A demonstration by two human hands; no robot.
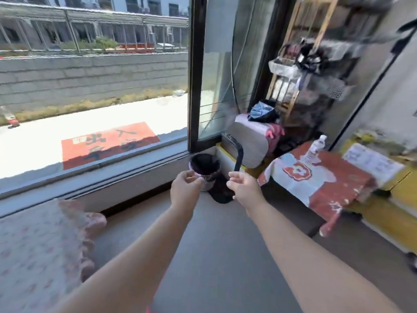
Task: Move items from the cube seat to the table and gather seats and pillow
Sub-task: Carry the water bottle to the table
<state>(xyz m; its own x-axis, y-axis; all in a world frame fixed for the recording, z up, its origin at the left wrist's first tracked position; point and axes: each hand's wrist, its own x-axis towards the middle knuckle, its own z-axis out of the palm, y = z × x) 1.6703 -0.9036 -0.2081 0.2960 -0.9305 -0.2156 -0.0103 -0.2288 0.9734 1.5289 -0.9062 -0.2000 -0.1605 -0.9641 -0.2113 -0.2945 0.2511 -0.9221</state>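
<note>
Starting at the left, the frilled pink pillow [45, 245] lies on the floor at about 8 o'clock from the left hand [185, 190], well apart from it. That hand is stretched forward with its fingers loosely curled and nothing visible in them, its fingertips just in front of the rim of a small lined bin [204, 166] under the window. The right hand [241, 188] is level with it, thumb and forefinger drawn close together directly below the lower end of a dark curved strap [238, 154]; blur makes it impossible to say whether they pinch it. What looks like the pale cube seat [248, 143] stands at about 1 o'clock from the right hand, near the window corner, with a blue bundle [259, 110] and something dark piled on top. The low table [338, 177], draped in red and white with a bottle [316, 147] on it, sits at 3 o'clock, its long axis running away towards 2 o'clock. Judging by this, the right hand is nearer both seat and table, so clearing the seat likely falls to it.
</note>
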